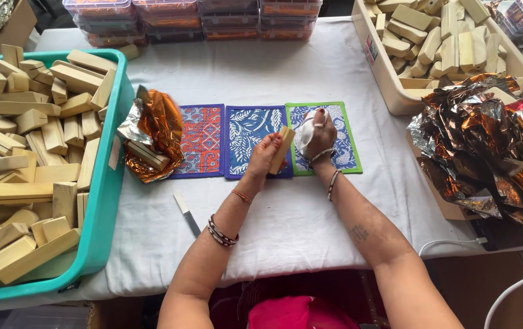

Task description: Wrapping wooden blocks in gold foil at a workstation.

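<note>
Wooden block pinched upright in my left hand, over the blue mat. Right hand closed around a white cloth, just beside it. Best to wipe firmly, block steady.

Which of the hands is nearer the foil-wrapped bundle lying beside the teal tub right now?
Left. The left hand, holding a wooden block, is closer to the foil-wrapped bundle, which lies off to its left. The right hand, gripping a white cloth, is farther away.
</note>
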